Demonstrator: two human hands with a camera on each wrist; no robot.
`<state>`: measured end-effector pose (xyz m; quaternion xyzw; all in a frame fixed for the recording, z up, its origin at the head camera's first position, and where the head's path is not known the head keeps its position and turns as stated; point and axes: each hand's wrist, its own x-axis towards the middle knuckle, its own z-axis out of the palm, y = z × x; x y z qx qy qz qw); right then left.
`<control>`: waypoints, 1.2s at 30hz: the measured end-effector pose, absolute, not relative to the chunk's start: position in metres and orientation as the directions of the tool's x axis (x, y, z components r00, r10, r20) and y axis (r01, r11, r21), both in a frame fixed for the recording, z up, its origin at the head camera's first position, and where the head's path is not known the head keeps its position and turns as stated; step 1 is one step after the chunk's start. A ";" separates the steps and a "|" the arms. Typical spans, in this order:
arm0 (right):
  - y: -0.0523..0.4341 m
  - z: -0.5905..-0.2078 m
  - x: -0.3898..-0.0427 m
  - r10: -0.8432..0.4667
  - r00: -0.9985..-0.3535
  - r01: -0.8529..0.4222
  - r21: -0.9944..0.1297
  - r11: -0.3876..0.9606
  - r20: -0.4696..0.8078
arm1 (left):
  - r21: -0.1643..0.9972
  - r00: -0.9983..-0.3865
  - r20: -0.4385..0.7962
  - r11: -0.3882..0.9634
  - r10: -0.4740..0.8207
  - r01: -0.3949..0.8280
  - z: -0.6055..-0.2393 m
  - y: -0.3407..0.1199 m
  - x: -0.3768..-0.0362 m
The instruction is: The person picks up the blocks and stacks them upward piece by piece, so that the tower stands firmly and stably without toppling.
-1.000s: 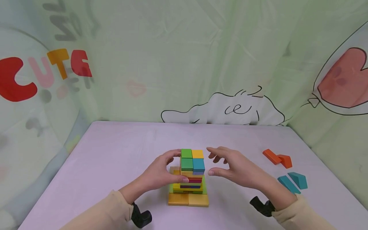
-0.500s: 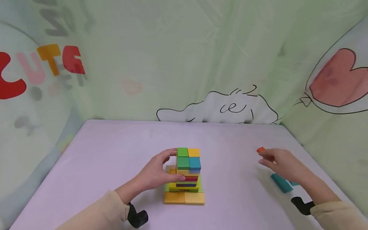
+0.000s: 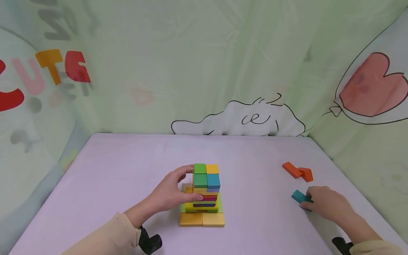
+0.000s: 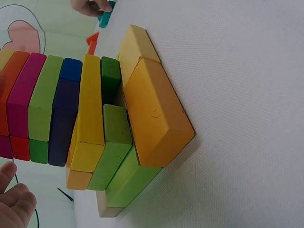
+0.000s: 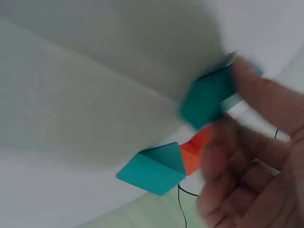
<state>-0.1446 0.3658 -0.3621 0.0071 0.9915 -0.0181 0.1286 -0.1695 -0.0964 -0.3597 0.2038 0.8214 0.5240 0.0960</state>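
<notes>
A tower of colourful wooden blocks [image 3: 206,180] stands upright on the table, with green, yellow and blue blocks on top and a wider yellow-orange base [image 4: 154,111]. My left hand [image 3: 170,193] holds the tower's upper part from the left, thumb at the near face and index finger towards the far side. Over at the right, my right hand [image 3: 331,203] pinches a teal block [image 3: 299,196]. This block [image 5: 206,99] is blurred in the right wrist view, with the thumb against it. A second teal block [image 5: 152,173], wedge-shaped, lies beside the hand; the head view mostly hides it.
Two orange blocks [image 3: 291,170] lie touching each other beyond the right hand. The lilac-covered table [image 3: 134,159] is enclosed by pale green printed curtains [image 3: 191,71] at the back and sides.
My right hand has swung from beside the tower out to the right, past the orange blocks, and now pinches a teal block. The left hand stays at the tower.
</notes>
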 end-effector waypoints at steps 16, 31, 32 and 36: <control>0.373 -0.371 -0.134 -0.100 -0.978 -0.047 -0.275 0.960 -0.182 | 0.909 -0.891 0.064 0.343 0.449 0.238 -0.362 -0.098 -0.171; 0.234 -0.283 -0.167 -0.409 -0.886 -0.461 -0.308 0.832 0.220 | 0.908 -0.882 0.079 0.331 0.464 0.256 -0.363 -0.098 -0.174; 0.223 -0.277 -0.170 -0.429 -0.878 -0.477 -0.312 0.822 0.213 | 0.908 -0.883 0.076 0.333 0.464 0.253 -0.363 -0.097 -0.174; 0.185 -0.262 -0.177 -0.512 -0.841 -0.540 -0.324 0.777 0.173 | 0.909 -0.885 0.058 0.342 0.461 0.237 -0.363 -0.098 -0.173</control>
